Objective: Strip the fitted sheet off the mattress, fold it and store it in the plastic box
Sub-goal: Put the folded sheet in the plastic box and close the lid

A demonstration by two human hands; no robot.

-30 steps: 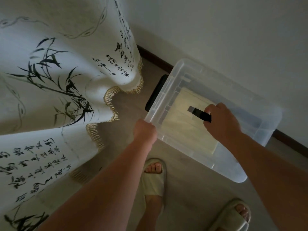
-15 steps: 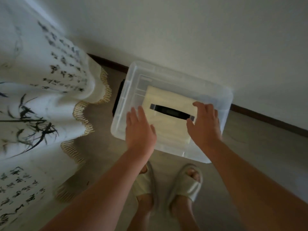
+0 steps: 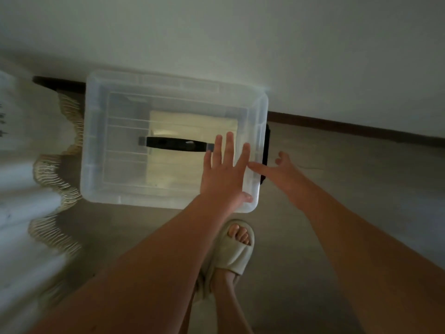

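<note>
Folded sheet [image 3: 192, 124] lay inside the lidded plastic box [image 3: 92, 150]. Your left hand [image 3: 224, 174] pressed flat on top; your right hand [image 3: 283, 169] was spread open by the right-end clip [image 3: 266, 145]. Uneven pressure might leave it unlatched.

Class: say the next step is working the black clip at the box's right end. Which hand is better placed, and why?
Right hand: its spread fingers reach beside the black clip at that end. The left hand lies flat on the lid, likely steadying it.

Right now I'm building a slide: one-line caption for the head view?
Left hand flat on the closed plastic box, folded sheet inside; right hand beside it.
</note>
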